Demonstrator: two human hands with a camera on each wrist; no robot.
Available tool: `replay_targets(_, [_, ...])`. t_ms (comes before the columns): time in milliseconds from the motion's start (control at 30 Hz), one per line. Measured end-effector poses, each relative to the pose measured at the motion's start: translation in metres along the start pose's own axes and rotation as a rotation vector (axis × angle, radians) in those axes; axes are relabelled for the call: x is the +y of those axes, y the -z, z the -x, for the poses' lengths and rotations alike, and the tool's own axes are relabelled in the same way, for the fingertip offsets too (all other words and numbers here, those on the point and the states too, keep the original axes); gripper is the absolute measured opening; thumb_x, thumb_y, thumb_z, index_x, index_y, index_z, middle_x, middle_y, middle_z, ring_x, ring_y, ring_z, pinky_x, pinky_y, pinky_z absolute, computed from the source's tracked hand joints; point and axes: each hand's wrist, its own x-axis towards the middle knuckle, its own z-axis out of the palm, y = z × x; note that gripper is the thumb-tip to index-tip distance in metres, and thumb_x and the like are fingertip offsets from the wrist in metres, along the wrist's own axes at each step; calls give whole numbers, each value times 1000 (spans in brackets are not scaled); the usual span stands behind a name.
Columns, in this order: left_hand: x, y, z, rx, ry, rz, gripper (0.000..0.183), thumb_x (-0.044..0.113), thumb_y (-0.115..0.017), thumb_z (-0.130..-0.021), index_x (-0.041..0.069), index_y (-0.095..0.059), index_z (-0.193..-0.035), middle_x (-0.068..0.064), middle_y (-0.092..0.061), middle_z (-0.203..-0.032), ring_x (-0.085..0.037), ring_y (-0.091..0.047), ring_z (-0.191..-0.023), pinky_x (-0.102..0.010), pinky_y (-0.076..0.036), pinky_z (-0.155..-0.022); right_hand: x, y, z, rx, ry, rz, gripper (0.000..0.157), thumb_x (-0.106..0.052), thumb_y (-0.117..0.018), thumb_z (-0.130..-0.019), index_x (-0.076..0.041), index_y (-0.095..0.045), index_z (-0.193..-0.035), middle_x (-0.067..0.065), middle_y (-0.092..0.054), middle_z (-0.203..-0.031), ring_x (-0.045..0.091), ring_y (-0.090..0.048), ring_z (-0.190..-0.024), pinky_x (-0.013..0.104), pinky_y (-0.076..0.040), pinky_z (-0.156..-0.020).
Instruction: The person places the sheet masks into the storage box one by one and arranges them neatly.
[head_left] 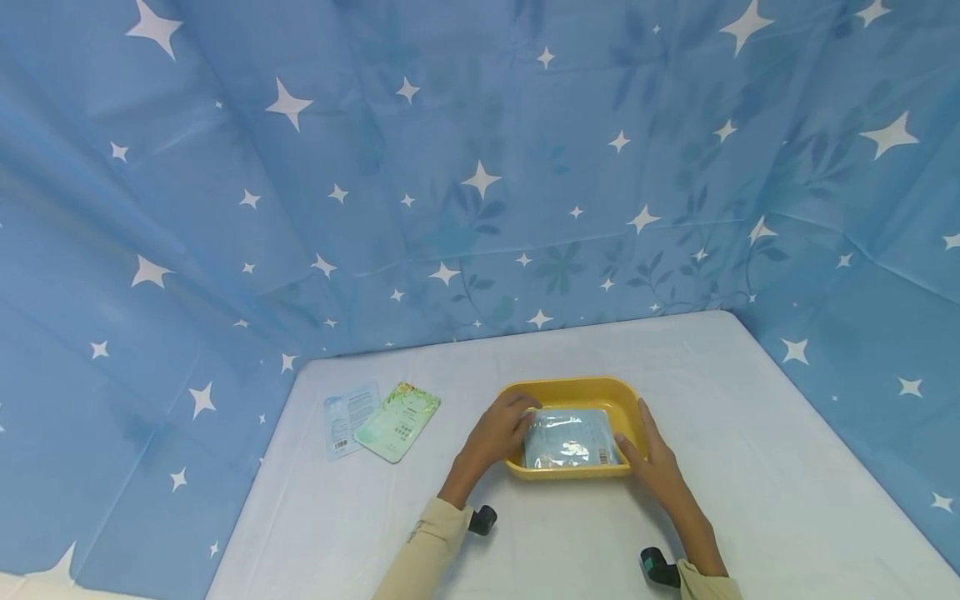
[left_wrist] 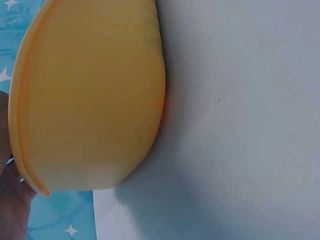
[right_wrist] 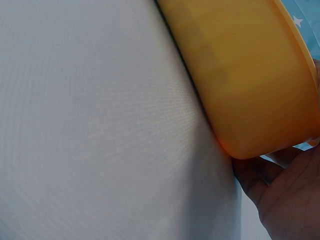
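A yellow plastic tub (head_left: 564,389) with rounded corners stands on the white-covered table. Inside it lies a shiny light blue packet (head_left: 568,437) with a barcode at its lower right corner. My left hand (head_left: 498,429) reaches over the tub's left rim, fingertips and thumb at the packet's left edge; I cannot tell whether they pinch it. Only part of that hand shows beyond the rim in the left wrist view. My right hand (head_left: 654,458) grips the tub's right side, thumb over the rim and fingers (right_wrist: 250,177) against the outer wall.
Left of the tub, a green flower-printed sachet (head_left: 397,421) overlaps a pale blue sachet (head_left: 348,419) on the table (head_left: 750,467). Blue curtains (head_left: 450,225) with white stars hang behind the table and along its sides.
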Motion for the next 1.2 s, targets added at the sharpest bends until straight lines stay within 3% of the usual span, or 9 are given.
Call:
replay_targets(100, [-5, 3, 3, 74, 8, 30, 19, 16, -58, -99, 15, -66, -115, 2, -63, -120, -14, -56, -118, -29, -48, -102, 1, 0, 0, 2, 4, -3, 83, -41, -50, -100, -10, 2, -157, 25, -8, -162, 51, -13, -145, 65, -17, -114])
replay_targets(267, [-18, 10, 11, 155, 81, 136, 19, 15, -57, -99, 15, -67, -115, 1, -63, -122, -15, -56, -119, -28, -51, -97, 3, -1, -2, -4, -6, 0, 84, -43, -49, -100, -11, 3, -157, 24, -6, -162, 50, -12, -146, 65, -17, -115])
replay_targets(433, [-34, 19, 23, 197, 216, 159, 19, 19, -56, -100, 16, -66, -116, 1, -64, -122, -16, -59, -116, -26, -55, -87, 1, -1, -1, -11, -8, 4, 84, -43, -49, -100, -12, 4, -157, 24, -6, -162, 50, -12, -146, 66, -16, -114])
replay_targets(633, [-59, 22, 39, 353, 381, 162, 15, 9, -61, -95, 8, -69, -107, -7, -69, -102, -20, -66, -95, -32, -56, -78, 2, 0, -1, -9, -5, 7, 84, -42, -49, -100, -14, 4, -158, 24, -7, -162, 51, -13, -145, 67, -17, -113])
replay_targets(833, [-79, 27, 64, 478, 565, 116, 12, 0, -63, -88, 2, -70, -98, -15, -70, -96, -32, -65, -91, -44, -55, -78, 1, -1, -1, -11, -11, 14, 84, -43, -49, -100, -13, 5, -157, 24, -6, -162, 50, -11, -146, 66, -16, -114])
replay_targets(1033, [-99, 35, 88, 493, 757, -3, 19, -1, -65, -84, 0, -69, -102, -24, -62, -111, -43, -55, -99, -53, -48, -76, 1, -1, -1, -11, -8, 7, 84, -43, -49, -100, -13, 5, -157, 24, -5, -162, 50, -11, -146, 65, -16, -115])
replay_targets(1200, [-113, 44, 104, 424, 880, -12, 33, 6, -65, -87, -6, -61, -117, -32, -44, -131, -49, -40, -121, -62, -39, -91, -1, -1, 0, -3, -6, 12, 83, -42, -49, -100, -12, 4, -157, 25, -6, -162, 51, -12, -145, 66, -17, -114])
